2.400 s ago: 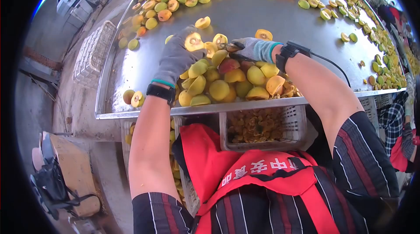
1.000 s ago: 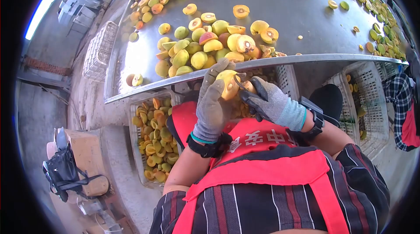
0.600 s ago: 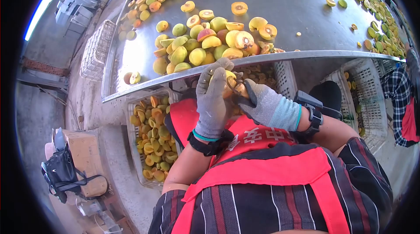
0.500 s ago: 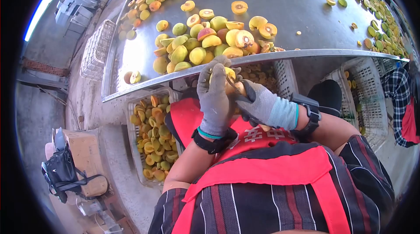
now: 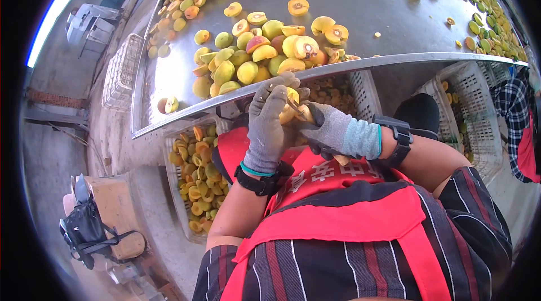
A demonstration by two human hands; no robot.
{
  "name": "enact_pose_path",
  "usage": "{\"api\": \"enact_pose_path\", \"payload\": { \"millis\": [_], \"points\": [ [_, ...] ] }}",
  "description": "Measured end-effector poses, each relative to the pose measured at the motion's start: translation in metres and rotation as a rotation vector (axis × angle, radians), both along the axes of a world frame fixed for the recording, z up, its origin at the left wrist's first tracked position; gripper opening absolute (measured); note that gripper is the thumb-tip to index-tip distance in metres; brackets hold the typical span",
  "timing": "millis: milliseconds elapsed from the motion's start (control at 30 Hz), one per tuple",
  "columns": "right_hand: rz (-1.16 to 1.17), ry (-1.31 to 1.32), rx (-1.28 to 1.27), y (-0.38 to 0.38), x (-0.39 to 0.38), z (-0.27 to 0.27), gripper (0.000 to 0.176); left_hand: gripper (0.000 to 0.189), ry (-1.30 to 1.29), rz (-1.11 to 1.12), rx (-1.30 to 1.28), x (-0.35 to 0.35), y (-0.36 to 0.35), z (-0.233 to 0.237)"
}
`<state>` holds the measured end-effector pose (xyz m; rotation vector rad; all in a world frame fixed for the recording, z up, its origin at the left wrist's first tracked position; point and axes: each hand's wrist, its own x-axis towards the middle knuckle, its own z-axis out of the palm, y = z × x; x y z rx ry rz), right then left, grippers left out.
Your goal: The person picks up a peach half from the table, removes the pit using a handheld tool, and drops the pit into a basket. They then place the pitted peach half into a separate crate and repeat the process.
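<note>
My left hand, in a grey glove, is closed around a yellow peach piece just below the table's near edge. My right hand, also gloved, grips a small hand tool whose pale wooden handle end sticks out below the palm. A thin dark part of the tool meets the peach between the two hands. Fingers and glove hide most of the blade or tip. Right above the hands, a pile of halved and whole peaches lies on the metal table.
More peach halves line the table's far left and right side. Below stand a crate of peach halves and a white crate. A person's plaid sleeve shows at right. A black bag leans by a cardboard box.
The whole view has shifted slightly. Both hands stay together on the peach piece, with the tool still against it; their grip looks nearly the same.
</note>
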<state>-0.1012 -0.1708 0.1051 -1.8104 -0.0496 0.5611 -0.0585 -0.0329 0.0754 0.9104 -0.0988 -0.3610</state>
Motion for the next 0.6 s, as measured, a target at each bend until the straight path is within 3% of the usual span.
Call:
{"api": "enact_pose_path", "payload": {
  "millis": [67,100,233,300,333,467,533,600],
  "points": [
    [0.003,0.126,0.081,0.001,0.002,0.007,0.028,0.028,-0.052,-0.039,0.044,0.001,0.0,-0.003],
    [0.009,0.252,0.156,0.002,0.003,0.009,0.026,0.028,-0.078,0.005,0.064,0.0,-0.002,-0.004],
    [-0.02,0.333,0.15,0.007,0.003,0.007,0.028,0.027,-0.188,0.191,0.121,-0.01,-0.014,0.0],
    [-0.06,-0.121,0.054,0.009,-0.005,0.0,0.032,0.026,-0.105,0.167,0.09,-0.011,-0.016,0.009],
    [-0.126,-0.602,-0.07,0.015,-0.004,-0.035,0.028,0.025,-0.026,0.147,0.056,-0.01,-0.017,0.011],
    [-0.085,-0.381,-0.277,0.012,0.001,-0.03,0.032,0.024,0.059,0.166,0.069,-0.007,-0.018,0.009],
    [0.275,-0.27,-0.212,0.012,0.014,-0.019,0.034,0.024,-0.171,0.229,0.14,-0.007,-0.019,0.009],
    [0.193,-0.193,-0.097,0.01,0.005,0.001,0.033,0.023,-0.36,0.28,0.166,-0.007,-0.018,0.006]
  ]
}}
